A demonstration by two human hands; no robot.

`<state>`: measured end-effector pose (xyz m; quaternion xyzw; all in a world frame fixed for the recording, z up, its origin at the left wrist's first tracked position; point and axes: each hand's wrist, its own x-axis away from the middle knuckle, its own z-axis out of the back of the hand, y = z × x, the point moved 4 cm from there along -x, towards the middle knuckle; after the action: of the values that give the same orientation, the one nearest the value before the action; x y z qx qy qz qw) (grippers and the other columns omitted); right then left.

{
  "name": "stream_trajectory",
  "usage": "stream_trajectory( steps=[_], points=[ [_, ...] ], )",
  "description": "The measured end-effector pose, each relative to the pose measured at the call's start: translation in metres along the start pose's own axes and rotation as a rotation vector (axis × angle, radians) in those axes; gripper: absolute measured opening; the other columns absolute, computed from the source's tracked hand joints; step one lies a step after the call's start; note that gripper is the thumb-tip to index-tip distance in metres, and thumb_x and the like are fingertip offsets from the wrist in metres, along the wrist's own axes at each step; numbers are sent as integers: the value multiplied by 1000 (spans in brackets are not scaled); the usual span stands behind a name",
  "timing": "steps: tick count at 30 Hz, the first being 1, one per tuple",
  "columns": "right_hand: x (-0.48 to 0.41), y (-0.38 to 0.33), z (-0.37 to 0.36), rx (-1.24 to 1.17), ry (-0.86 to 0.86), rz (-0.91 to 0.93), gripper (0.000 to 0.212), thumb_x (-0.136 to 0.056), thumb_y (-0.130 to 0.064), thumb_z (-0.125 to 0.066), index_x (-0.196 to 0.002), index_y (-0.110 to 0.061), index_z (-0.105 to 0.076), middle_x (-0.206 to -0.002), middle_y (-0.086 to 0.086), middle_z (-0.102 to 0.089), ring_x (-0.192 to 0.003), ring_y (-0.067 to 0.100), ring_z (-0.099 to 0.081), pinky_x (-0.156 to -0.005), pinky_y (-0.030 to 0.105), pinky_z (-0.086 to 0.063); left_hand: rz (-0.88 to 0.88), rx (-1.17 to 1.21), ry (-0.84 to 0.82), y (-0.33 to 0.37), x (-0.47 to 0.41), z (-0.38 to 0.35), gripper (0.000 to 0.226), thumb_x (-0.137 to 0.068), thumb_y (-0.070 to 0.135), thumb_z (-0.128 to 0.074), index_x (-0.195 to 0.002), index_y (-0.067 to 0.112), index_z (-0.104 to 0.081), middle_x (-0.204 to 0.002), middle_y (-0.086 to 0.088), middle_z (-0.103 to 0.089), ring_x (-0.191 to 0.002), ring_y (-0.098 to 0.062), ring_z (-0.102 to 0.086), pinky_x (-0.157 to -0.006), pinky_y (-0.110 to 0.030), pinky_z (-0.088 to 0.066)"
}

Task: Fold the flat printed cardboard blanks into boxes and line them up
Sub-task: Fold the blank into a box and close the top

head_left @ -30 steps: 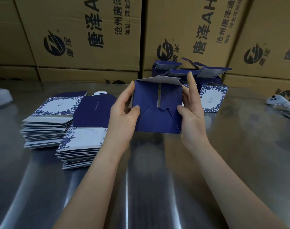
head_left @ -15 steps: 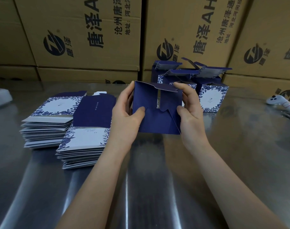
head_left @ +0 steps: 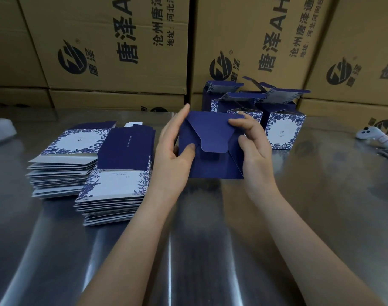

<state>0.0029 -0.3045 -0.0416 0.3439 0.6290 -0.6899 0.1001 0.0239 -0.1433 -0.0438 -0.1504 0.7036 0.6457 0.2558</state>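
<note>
**Box base closing, tongue flap not yet locked**

Two stacks of blanks lay at the left of the table, the nearer stack just beside the left forearm. The left hand gripped the left side of the box, with its thumb pressed on the blue base next to the tongue flap and its fingers curled behind. The box was held off the table in mid-scene, base toward the camera. The right hand pinched the right side, one fingertip on the flap's upper edge and the thumb lower down. Behind it, at far right, stood the finished boxes, lids open.

The tongue looked laid over the base rather than tucked in. Pushed off-line, it could crease or ride over the slot, and the base would spring apart. Too hard a squeeze from both sides could bow the walls and pop the side flaps out. A wide swing of the left elbow could knock the nearer stack askew. Setting the box down carelessly could topple the open-lidded boxes.

Cartons walled off the far edge of the table, so the row could only grow sideways. The near half of the table gave open room for the forearms. To the right, room ran as far as a white controller near the edge.
</note>
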Motion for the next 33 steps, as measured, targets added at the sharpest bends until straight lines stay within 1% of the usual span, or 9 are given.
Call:
stream_trajectory(
  steps=[2, 5, 8, 10, 13, 16, 20, 26, 33],
  points=[
    [1, -3, 0, 25, -7, 22, 27, -89, -15, -42, -104, -25, -61, -131, -3, -52, -137, 10, -37, -109, 34, -37, 21, -31, 1, -1, 0, -2, 60, -96, -6, -45, -131, 43, -52, -154, 11, -33, -140, 2, -30, -112, -26, -38],
    [3, -4, -2, 95, -59, 53, 26, -86, -18, -55, -112, -23, -57, -135, -2, -47, -140, 14, -35, -111, 45, -36, 51, 11, 0, 0, 1, -3, 49, -99, 4, -45, -128, 41, -56, -154, 12, -32, -138, 6, -31, -104, -15, -39],
    [5, -4, -3, 190, -99, 86, 43, -80, -18, -64, -122, -14, -51, -139, 1, -41, -140, 16, -33, -113, 50, -32, 28, -28, -9, 1, 4, -2, 43, -92, 20, -57, -129, 42, -54, -153, 10, -32, -139, 1, -32, -107, -22, -38],
    [5, -5, -3, 219, -109, 98, 51, -79, -16, -66, -127, -13, -48, -142, 5, -39, -139, 18, -34, -113, 49, -32, 6, -119, -10, 1, 5, -2, 50, -91, 15, -64, -131, 41, -51, -153, 8, -31, -140, -3, -31, -113, -33, -37],
    [4, -6, -2, 260, -107, 141, 65, -78, -12, -68, -137, -10, -41, -144, 5, -38, -138, 17, -35, -115, 46, -31, -13, -197, 8, 1, 5, -3, 61, -90, 5, -65, -132, 44, -45, -154, 7, -30, -141, -4, -30, -116, -37, -33],
    [4, -4, -2, 274, -115, 108, 84, -80, -14, -71, -151, -16, -26, -151, -7, -31, -142, 12, -30, -116, 45, -30, -46, -222, 26, 0, 5, -3, 71, -89, 4, -65, -137, 46, -34, -153, 9, -31, -143, -4, -27, -118, -39, -31],
    [2, -1, -2, 305, -117, 67, 97, -82, -14, -76, -156, -20, -14, -141, -28, -25, -140, 3, -28, -117, 40, -30, -42, -232, 46, -6, 4, -2, 85, -88, 5, -68, -149, 42, -20, -145, 21, -29, -142, 0, -27, -118, -41, -31],
    [0, -2, -1, 365, -78, 115, 87, -77, -8, -80, -148, -15, -31, -141, -10, -32, -136, 8, -33, -112, 43, -37, -52, -304, 86, -11, 1, 0, 91, -85, 8, -72, -153, 37, -18, -144, 14, -32, -141, -7, -32, -116, -42, -34],
    [2, -3, -2, 425, -6, 177, 80, -72, -12, -84, -138, -15, -39, -131, -8, -37, -126, 9, -40, -103, 43, -45, -128, -345, 156, -12, 1, 2, 84, -79, 8, -77, -145, 35, -34, -129, 32, -33, -134, -6, -39, -110, -41, -42]
  ],
)
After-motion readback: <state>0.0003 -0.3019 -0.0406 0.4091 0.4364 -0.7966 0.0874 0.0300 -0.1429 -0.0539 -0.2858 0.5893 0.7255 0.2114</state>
